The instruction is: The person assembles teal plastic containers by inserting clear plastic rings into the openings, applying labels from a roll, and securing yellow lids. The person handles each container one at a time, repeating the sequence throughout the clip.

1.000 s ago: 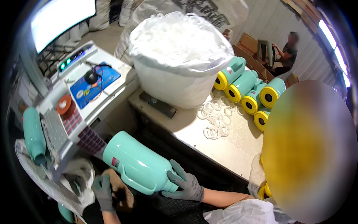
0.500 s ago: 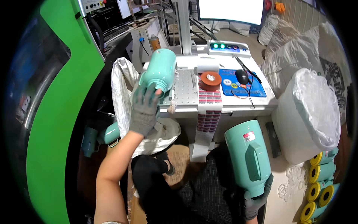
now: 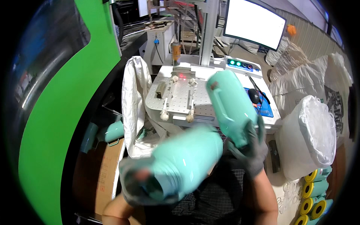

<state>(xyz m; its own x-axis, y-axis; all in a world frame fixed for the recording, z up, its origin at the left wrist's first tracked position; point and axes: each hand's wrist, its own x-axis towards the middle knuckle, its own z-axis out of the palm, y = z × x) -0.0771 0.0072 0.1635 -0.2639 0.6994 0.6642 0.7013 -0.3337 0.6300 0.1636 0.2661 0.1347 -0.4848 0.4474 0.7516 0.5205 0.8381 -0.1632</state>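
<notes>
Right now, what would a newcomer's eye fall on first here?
Likely the large, blurred mint-green flask held by the left hand at lower centre, and the second flask in the right hand, just right of centre. After that, the bright green machine panel curving down the left side, then the glowing white monitor at upper right.

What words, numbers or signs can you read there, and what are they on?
I don't copy printed words, but here's where marks show:
White sack: big dark characters, partly warped.
Cardboard: small reddish print, too small to read.
Green bottle in the right hand: reddish label, too blurred.
Second bottle in the left hand: blurred, nothing readable.
Screen: bright white, nothing readable.
Blue mat: partly hidden, nothing readable.
</notes>
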